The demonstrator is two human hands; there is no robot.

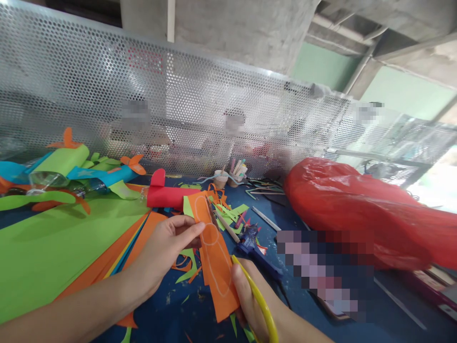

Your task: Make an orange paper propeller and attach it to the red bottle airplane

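Pinching an orange strip [214, 247] near mid-length, the left hand [183, 233] has its thumb on the face and its fingers curled behind, almost closed. That hold probably steadies the paper while leaving most of the pale drawn outline, two long lobes meeting a circle, in sight. The right hand [253, 290] curls around the yellow-handled scissors [262, 305] at the strip's lower right edge, thumb near the top of the handle; how far apart the blades stand cannot be told. The strip is tilted, held above the tabletop [167, 297], perhaps to give the scissors room underneath.

Just right of the strip lies a blue glue gun [255, 247], with paper scraps around it. Beyond the strip's far end stand two cups [221, 178] of sticks and pens, upright, likely so they are easy to pick from. A red paper tube [167, 196] sits at its upper left; farther left are green and blue tubes with orange petals, above a large green sheet [71, 247]. Well to the strip's right, a red plastic bag [342, 205] bulges over the blue tabletop. Behind everything runs a perforated metal screen [200, 105], people blurred beyond it, under bare concrete.
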